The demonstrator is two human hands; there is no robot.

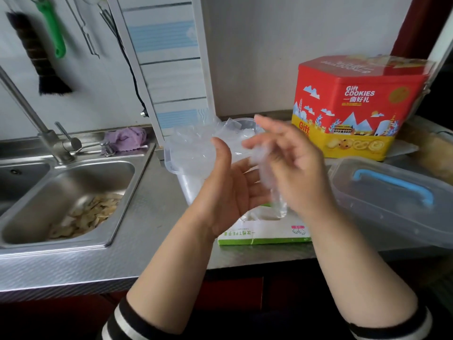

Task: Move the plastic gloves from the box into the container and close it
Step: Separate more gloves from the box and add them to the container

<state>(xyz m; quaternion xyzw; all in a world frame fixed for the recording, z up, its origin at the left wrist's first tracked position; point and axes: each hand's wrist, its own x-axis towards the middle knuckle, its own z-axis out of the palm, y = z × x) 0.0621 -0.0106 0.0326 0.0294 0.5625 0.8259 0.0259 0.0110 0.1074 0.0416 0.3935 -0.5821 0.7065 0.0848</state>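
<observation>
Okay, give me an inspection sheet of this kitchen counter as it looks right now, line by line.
Surface: steel counter beside a sink holding peelings.
Job's things: glove box open at front; clear container behind the hands, gloves inside; its lid lies off to the right.
Clutter: cookie tin, purple cloth.
Grips: right hand holds a clear glove; left hand open, palm up.
Cables: black cord on wall.
Surroundings: brush hangs on wall.

Both hands [264, 177] raised, fingers loosely spread
</observation>
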